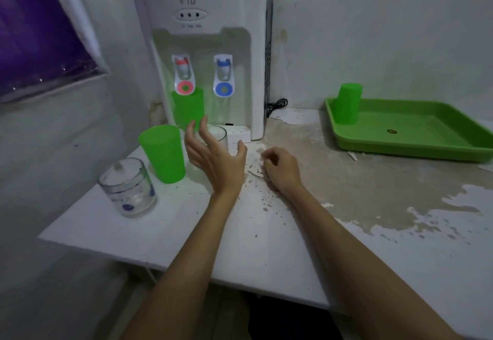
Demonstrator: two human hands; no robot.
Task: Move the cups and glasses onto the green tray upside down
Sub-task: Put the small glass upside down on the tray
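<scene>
A green tray (416,142) lies at the right of the table, with one green cup (346,103) upside down in its back left corner. A second green cup (164,153) stands upright at the left. Under the dispenser's red tap stands a third green cup (186,107). A clear glass (128,186) with blue dots stands at the near left. Another clear glass (217,134) is partly hidden behind my left hand (213,158), which is open with fingers spread, close to that glass and not touching it. My right hand (281,169) rests on the table, fingers curled, holding nothing.
A white water dispenser (202,19) stands at the back against the wall, its black cord (277,106) coiled beside it. The white table (266,233) has a worn, peeling patch in its middle and right. A purple-covered window is at upper left.
</scene>
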